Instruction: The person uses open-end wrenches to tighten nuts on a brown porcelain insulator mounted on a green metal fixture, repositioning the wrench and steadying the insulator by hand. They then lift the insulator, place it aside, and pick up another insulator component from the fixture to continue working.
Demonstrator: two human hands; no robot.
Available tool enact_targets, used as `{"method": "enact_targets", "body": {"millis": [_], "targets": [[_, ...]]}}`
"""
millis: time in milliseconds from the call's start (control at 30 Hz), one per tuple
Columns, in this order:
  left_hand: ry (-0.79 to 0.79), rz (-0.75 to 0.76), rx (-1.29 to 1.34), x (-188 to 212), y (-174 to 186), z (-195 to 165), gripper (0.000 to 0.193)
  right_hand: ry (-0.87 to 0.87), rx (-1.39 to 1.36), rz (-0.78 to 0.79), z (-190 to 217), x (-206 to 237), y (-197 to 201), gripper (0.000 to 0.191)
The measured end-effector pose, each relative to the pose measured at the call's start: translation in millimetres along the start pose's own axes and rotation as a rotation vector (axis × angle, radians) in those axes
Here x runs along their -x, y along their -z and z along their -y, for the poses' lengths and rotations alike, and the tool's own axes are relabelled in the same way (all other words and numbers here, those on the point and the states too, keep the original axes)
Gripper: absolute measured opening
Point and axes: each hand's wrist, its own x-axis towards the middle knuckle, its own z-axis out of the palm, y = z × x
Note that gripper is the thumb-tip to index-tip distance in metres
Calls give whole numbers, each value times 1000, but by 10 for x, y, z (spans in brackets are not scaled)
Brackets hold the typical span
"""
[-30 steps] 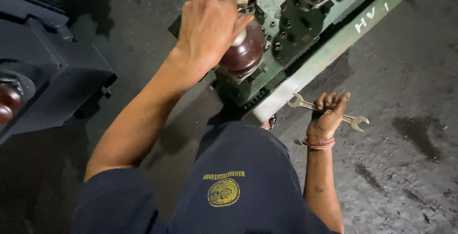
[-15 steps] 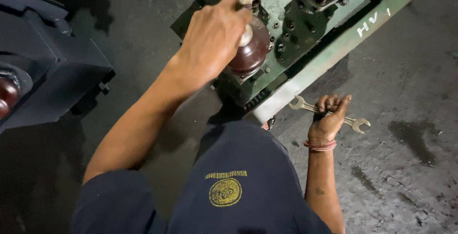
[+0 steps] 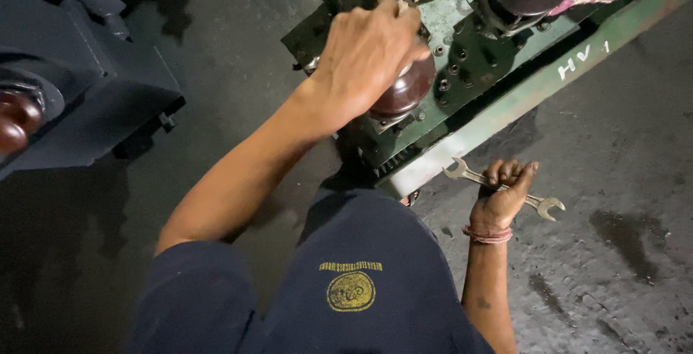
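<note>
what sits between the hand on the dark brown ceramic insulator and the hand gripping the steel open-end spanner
In the head view, between the left hand on the dark brown ceramic insulator and the right hand gripping the steel open-end spanner lies the green metal plate's pale edge.

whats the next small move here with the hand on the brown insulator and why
Probably bring the double-ended metal spanner, gripped in the right hand on the concrete floor, up to the top of the glossy brown ceramic insulator, which the left hand covers.

Glossy brown insulator (image 3: 406,88), dull metal spanner (image 3: 503,188)
</note>
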Motion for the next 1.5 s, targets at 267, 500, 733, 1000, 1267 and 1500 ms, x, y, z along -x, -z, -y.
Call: {"method": "enact_targets", "body": {"millis": [267,500,733,1000,1267,1500], "targets": [[65,-74,-78,62,-166,20,23,8,95,27,-51,-9,19,48],[-3,-41,19,38,-152,26,29,-23,413,-21,-162,6,27,54],[-16,27,-108,112,-61,-35,9,-92,1237,-23,-311,-8,-27,74],[56,-269,200,187,-48,361,24,31,1247,-98,-680,-381,4,72],[492,-181,356,985,-1223,1275,19,255,890,15,-1112,-611,-153,34],[580,-297,424,1627,-2402,1585,17,-8,1012,129,-1268,-279,232,24]]}}
